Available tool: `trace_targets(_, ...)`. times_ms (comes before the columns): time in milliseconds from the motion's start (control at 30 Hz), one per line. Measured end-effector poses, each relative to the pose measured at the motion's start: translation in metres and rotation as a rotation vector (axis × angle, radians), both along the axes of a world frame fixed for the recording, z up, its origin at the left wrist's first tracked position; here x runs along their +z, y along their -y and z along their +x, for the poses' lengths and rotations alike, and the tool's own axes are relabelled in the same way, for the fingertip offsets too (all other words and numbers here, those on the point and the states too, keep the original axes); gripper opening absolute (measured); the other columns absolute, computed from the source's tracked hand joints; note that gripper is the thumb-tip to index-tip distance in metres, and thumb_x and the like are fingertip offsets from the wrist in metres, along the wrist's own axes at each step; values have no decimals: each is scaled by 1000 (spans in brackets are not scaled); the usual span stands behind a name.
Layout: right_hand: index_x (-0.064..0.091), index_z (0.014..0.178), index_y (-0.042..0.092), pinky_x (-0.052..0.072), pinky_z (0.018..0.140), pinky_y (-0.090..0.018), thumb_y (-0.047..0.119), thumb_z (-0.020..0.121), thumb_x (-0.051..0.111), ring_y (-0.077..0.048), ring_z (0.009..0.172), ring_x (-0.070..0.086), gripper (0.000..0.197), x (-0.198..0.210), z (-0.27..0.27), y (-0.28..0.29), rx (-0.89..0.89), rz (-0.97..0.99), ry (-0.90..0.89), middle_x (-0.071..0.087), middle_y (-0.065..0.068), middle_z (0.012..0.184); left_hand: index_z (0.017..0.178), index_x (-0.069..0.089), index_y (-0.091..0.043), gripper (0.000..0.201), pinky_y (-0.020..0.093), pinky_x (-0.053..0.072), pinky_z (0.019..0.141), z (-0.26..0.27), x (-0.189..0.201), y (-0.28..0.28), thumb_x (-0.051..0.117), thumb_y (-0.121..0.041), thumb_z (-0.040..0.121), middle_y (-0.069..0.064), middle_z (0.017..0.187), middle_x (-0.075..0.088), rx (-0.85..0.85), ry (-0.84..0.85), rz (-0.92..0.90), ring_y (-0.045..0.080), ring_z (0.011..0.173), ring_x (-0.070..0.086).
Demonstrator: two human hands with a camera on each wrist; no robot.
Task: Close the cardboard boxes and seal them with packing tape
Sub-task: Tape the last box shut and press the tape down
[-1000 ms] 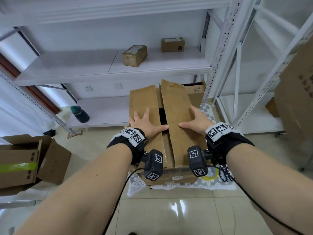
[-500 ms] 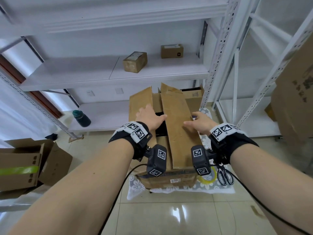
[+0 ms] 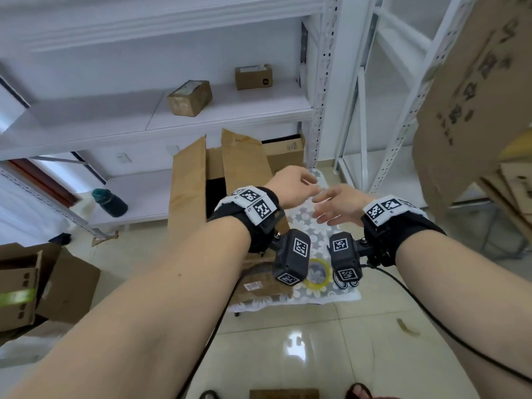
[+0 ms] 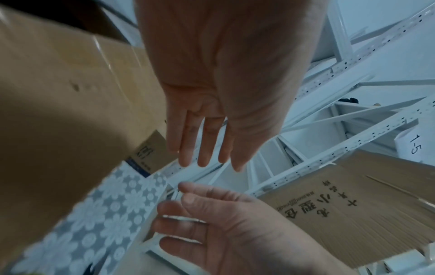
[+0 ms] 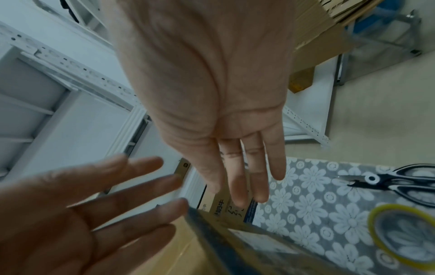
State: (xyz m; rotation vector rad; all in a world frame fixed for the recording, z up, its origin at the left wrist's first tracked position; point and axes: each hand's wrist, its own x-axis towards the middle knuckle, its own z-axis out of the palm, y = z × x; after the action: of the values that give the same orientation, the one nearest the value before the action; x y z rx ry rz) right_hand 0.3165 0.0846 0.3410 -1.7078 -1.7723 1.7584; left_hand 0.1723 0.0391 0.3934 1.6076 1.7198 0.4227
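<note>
A long brown cardboard box (image 3: 187,194) lies on a small table with a grey flowered cloth (image 3: 306,223). Its two top flaps stand half raised with a dark gap between them. My left hand (image 3: 296,184) and right hand (image 3: 334,204) hover close together above the cloth, just right of the box, touching nothing. In the left wrist view the left fingers (image 4: 204,147) are straight; in the right wrist view the right fingers (image 5: 247,178) are straight too. A yellow roll of packing tape (image 5: 404,236) and black scissors (image 5: 400,183) lie on the cloth.
White metal shelving stands behind with two small boxes (image 3: 190,97) (image 3: 253,76) and a dark green bottle (image 3: 110,201). Another box (image 3: 285,151) sits behind the table. An open box (image 3: 34,283) stands on the floor at left. Large flat cardboard (image 3: 475,96) leans at right.
Both hands have lifted off the box flaps and moved right, over the cloth. The released flaps have sprung up and the gap between them is wider.
</note>
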Motion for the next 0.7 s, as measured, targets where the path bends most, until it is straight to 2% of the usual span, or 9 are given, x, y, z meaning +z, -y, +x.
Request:
trace_targets(100, 59, 113, 6, 52, 94, -40, 0, 83, 68, -22, 89, 69, 32, -11, 31, 1, 19, 13, 38, 72, -13, 92, 123, 62, -12, 33, 32, 49, 89, 37, -24, -2, 57, -29, 95, 5, 120, 64, -24, 88, -170, 20, 101, 63)
trace_targets(167, 62, 113, 6, 53, 94, -40, -2, 75, 73, -25, 97, 68, 40, -21, 40, 3, 49, 24, 63, 71, -15, 100, 118, 62, -14, 26, 32, 51, 85, 49, -41, -1, 55, -25, 96, 5, 115, 67, 37, 236, -295, 18, 92, 64)
trace_targets(300, 60, 112, 18, 52, 94, -42, 1, 70, 79, -29, 101, 66, 48, -54, 61, 4, 73, 10, 121, 69, -17, 104, 103, 62, -12, 16, 37, 50, 92, 69, -93, 0, 56, -25, 96, 2, 95, 67, 192, 433, -492, 21, 89, 64)
trace_targets(333, 61, 109, 20, 53, 93, -44, 3, 69, 80, -30, 100, 67, 47, -64, 64, 3, 82, 10, 133, 70, -19, 102, 101, 62, -11, 17, 39, 48, 97, 71, -108, 1, 55, -26, 96, 2, 93, 67, 236, 458, -518, 23, 91, 64)
trace_targets(400, 64, 106, 18, 52, 93, -46, 7, 68, 81, -31, 93, 68, 43, -86, 67, 3, 106, 16, 172, 70, -22, 102, 102, 62, -10, 19, 42, 44, 103, 74, -141, 3, 56, -27, 96, 4, 96, 68, 316, 517, -574, 26, 99, 63)
trace_targets(500, 70, 103, 13, 52, 85, -33, 12, 73, 79, -23, 77, 59, 31, -118, 69, 7, 184, 24, 237, 70, -20, 95, 94, 63, -10, 16, 35, 51, 94, 74, -185, 16, 59, -26, 93, 9, 99, 67, 406, 631, -649, 24, 94, 64)
trace_targets(600, 72, 103, 9, 53, 82, -35, 9, 77, 75, -21, 75, 55, 26, -157, 74, 10, 219, -28, 252, 70, -22, 92, 80, 69, -16, 22, 39, 46, 97, 69, -226, 31, 74, -35, 71, 10, 113, 65, 447, 666, -764, 29, 105, 61)
trace_targets(633, 72, 105, 9, 52, 80, -34, 7, 77, 74, -21, 74, 56, 28, -169, 74, 12, 222, -42, 261, 70, -19, 88, 78, 69, -16, 21, 39, 43, 95, 68, -238, 36, 74, -36, 72, 11, 116, 62, 468, 683, -799, 29, 107, 59)
trace_targets(700, 70, 108, 12, 53, 77, -33, 8, 79, 72, -19, 73, 58, 30, -189, 72, 15, 251, -61, 289, 68, -10, 81, 95, 62, -12, 21, 38, 43, 92, 66, -255, 43, 60, -33, 91, 14, 122, 56, 554, 755, -823, 29, 107, 57)
